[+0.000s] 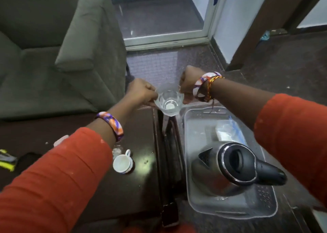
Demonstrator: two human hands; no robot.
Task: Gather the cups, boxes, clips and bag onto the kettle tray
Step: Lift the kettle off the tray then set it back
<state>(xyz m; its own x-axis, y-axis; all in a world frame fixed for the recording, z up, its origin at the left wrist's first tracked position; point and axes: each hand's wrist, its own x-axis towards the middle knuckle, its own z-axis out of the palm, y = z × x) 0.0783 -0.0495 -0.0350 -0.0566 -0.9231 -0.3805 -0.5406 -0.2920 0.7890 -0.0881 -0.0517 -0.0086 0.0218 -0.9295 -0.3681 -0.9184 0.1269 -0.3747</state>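
Observation:
A clear glass cup (169,101) is held in the air between both hands, over the gap between the dark table and the tray. My left hand (142,93) grips its left rim. My right hand (190,84) grips its right rim. The clear plastic kettle tray (196,126) lies at the lower right with a steel kettle (235,165) on it and a clear plastic bag (228,130) behind the kettle. White teacups (123,162) stand stacked on the dark table (141,188), with a small clear item just above them.
A grey-green armchair (62,47) fills the upper left behind the table. A pale pink object (61,140) and a yellow-and-black item (6,160) lie at the table's left. A dark stand sits between table and tray. Dark floor and a door frame are beyond.

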